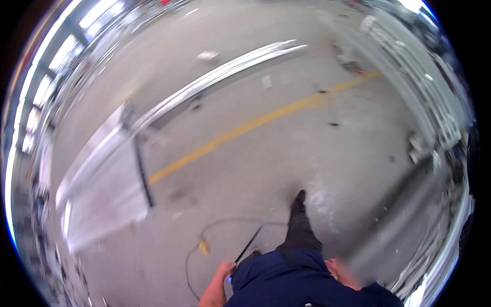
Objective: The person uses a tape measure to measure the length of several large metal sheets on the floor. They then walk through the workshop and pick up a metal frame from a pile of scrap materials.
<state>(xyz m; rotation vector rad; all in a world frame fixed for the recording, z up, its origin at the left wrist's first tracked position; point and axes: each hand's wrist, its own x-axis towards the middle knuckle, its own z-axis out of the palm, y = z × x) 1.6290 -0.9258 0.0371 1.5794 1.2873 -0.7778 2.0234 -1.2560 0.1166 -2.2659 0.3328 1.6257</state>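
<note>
Navy top (286, 281), dark trousers (302, 231), dark shoe (300, 195)

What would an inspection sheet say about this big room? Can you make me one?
Surface: grey floor with a yellow line.
Job's things: a thin dark rod-like thing, held low.
Clutter: long pale bars, a large pale box-like thing, a small yellow thing.
Hands: left hand closed around the rod-like thing; right hand blurred, grip unclear.
Cables: a thin dark cable curves across the floor.
Surroundings: bright windows left; blurry pale rails right.

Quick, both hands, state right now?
Left hand: closed, apparently holding a thin, dark, straight rod-like thing.
Right hand: blurred, partly hidden; grip cannot be told.
</note>
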